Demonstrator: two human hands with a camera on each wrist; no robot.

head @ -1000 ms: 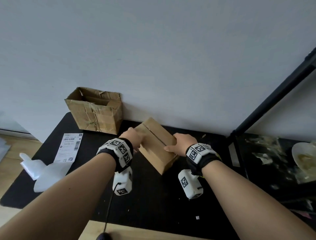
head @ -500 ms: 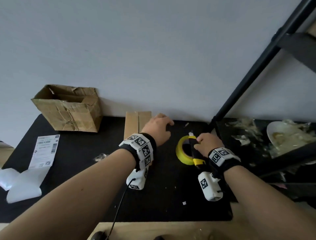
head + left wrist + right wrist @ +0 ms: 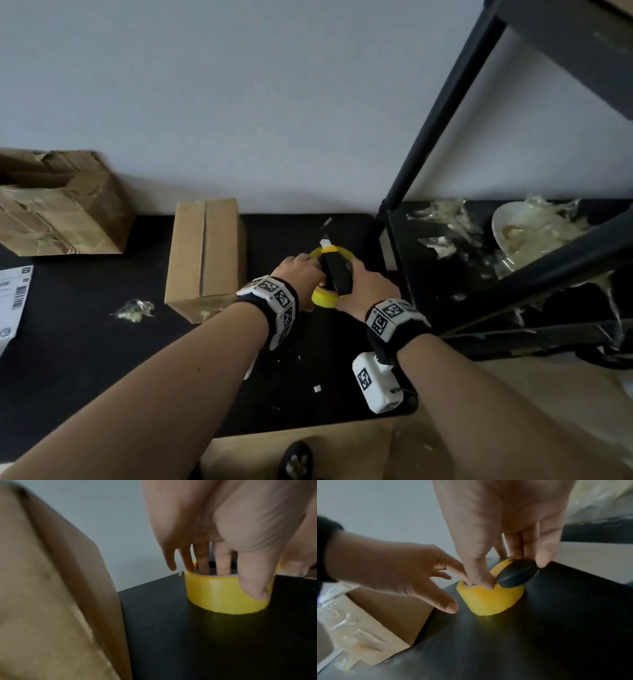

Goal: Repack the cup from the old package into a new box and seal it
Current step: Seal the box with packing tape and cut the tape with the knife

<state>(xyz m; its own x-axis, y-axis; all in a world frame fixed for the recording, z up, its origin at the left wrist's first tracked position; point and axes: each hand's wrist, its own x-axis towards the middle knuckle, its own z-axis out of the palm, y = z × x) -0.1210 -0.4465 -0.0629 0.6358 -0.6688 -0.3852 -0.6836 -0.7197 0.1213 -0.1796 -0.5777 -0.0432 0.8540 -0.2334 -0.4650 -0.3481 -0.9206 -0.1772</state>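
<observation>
The new box (image 3: 205, 257) lies on the black mat (image 3: 85, 359) with its flaps folded together, and a bare seam runs along its top; I see no fresh tape over that seam, so I judge the closing is done but the sealing is not yet. The cup itself is not visible in any view; probably it is already inside the box, but the pictures cannot confirm this. The old package (image 3: 58, 205) stands left of the box, open at the top and torn, and a shipping label (image 3: 15, 294) lies further left of the box. Just right of the box is the yellow tape roll (image 3: 329, 291), and both hands are at it. The left hand (image 3: 298, 274) takes the roll: its thumb presses the outer wall and its fingers go down into the core, as the left wrist view shows. The right hand (image 3: 368, 291) holds a black and yellow cutter (image 3: 337, 274) over the roll, with the fingers curled round its body and the thumb down at the roll's edge. A scrap of crumpled clear tape (image 3: 133, 310) lies on the mat left of the box. What is left, in my judgement: to find the tape end, to pull a strip, to lay it along the seam, and to cut it.
</observation>
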